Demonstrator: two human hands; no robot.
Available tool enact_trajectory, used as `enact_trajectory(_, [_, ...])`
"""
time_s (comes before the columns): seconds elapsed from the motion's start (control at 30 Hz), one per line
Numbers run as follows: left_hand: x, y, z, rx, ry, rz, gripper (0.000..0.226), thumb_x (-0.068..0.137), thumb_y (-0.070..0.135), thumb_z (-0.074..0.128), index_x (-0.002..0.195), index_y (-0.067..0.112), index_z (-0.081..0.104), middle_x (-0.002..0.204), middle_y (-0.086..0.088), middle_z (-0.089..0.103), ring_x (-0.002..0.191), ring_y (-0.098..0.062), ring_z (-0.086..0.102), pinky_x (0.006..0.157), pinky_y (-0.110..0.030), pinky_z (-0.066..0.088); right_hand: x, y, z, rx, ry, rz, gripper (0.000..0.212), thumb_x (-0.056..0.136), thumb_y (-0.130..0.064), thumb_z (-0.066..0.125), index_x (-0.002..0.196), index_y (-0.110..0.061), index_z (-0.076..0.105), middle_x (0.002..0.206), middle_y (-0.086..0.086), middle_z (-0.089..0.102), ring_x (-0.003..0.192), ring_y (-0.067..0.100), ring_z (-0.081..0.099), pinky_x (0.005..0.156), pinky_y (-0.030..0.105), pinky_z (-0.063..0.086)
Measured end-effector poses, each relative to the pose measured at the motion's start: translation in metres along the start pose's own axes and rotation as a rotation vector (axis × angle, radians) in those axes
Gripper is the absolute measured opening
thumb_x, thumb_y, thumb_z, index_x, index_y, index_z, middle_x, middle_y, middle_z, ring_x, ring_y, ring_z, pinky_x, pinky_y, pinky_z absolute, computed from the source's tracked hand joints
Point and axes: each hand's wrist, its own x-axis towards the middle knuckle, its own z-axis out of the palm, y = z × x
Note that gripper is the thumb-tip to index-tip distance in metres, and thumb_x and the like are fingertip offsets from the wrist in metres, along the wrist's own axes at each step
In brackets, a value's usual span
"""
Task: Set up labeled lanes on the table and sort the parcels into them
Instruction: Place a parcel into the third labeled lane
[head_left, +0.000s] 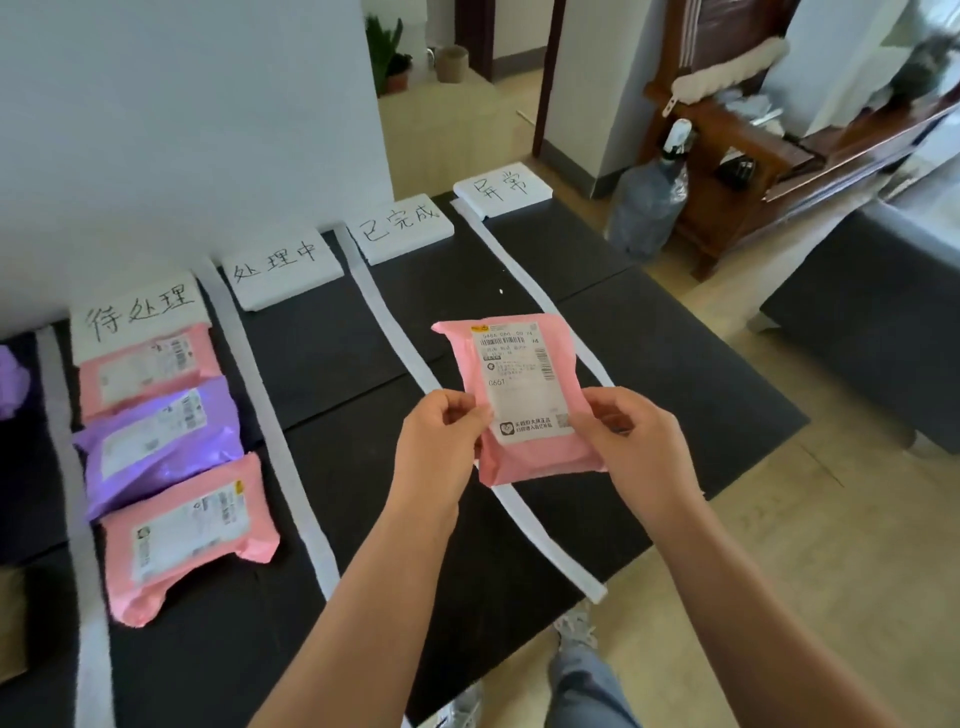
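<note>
Three parcels (161, 452) lie in a row before a label (137, 312), a fourth parcel (519, 379) to their right.

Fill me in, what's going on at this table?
A person is sorting parcels. The left hand and right hand grip the held pink parcel by its lower sides, shipping label facing up, above the dark table. White strips split the table into lanes, each headed by a handwritten card. The leftmost labelled lane holds the far pink parcel, the purple parcel and the near pink parcel. The held one is not yet set down.
</note>
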Motion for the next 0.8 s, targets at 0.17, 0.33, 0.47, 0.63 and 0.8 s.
enact_trajectory(0.17, [0.050,0.019,0.040,-0.008,0.137,-0.040,0.006,0.096,0.024,0.062,0.100,0.020,0.063,0.101,0.006,0.069,0.092,-0.010,0.066,0.067,-0.020,0.052,0.084,0.006,-0.012,-0.034,-0.131,-0.035,0.016,0.095,-0.025,0.063,0.110,-0.031,0.066,0.096,-0.023,0.062,0.090,0.002,0.061,0.071,0.018,0.054])
enact_trajectory(0.33, [0.090,0.033,0.087,-0.057,0.282,-0.106,0.008,0.098,0.021,0.059,0.102,0.016,0.063,0.101,0.004,0.069,0.093,-0.011,0.067,0.072,-0.026,0.057,0.166,0.014,-0.030,-0.077,-0.287,-0.080,0.026,0.095,-0.025,0.064,0.121,-0.022,0.066,0.108,-0.010,0.067,0.098,0.008,0.064,0.081,0.030,0.059])
enact_trajectory(0.47, [0.125,0.038,0.104,-0.030,0.351,-0.130,0.009,0.097,0.020,0.058,0.104,0.016,0.062,0.102,0.004,0.069,0.094,-0.013,0.067,0.076,-0.030,0.059,0.219,0.018,-0.019,-0.115,-0.405,-0.108,0.025,0.093,-0.030,0.067,0.117,-0.024,0.066,0.106,-0.013,0.067,0.096,0.007,0.064,0.082,0.032,0.059])
enact_trajectory(0.63, [0.172,0.037,0.106,0.088,0.407,-0.167,0.012,0.097,0.019,0.058,0.108,0.018,0.062,0.101,0.005,0.067,0.093,-0.013,0.065,0.074,-0.027,0.056,0.267,0.021,0.010,-0.156,-0.445,-0.087,0.024,0.093,-0.028,0.066,0.117,-0.024,0.067,0.107,-0.011,0.067,0.099,0.009,0.065,0.084,0.034,0.059])
enact_trajectory(0.8, [0.221,0.031,0.097,0.241,0.407,-0.167,0.012,0.097,0.014,0.052,0.103,0.018,0.061,0.094,0.004,0.067,0.081,-0.014,0.063,0.057,-0.023,0.044,0.306,0.016,0.034,-0.259,-0.472,-0.094,0.021,0.095,-0.021,0.060,0.115,-0.021,0.066,0.108,-0.007,0.068,0.094,0.013,0.065,0.082,0.036,0.058])
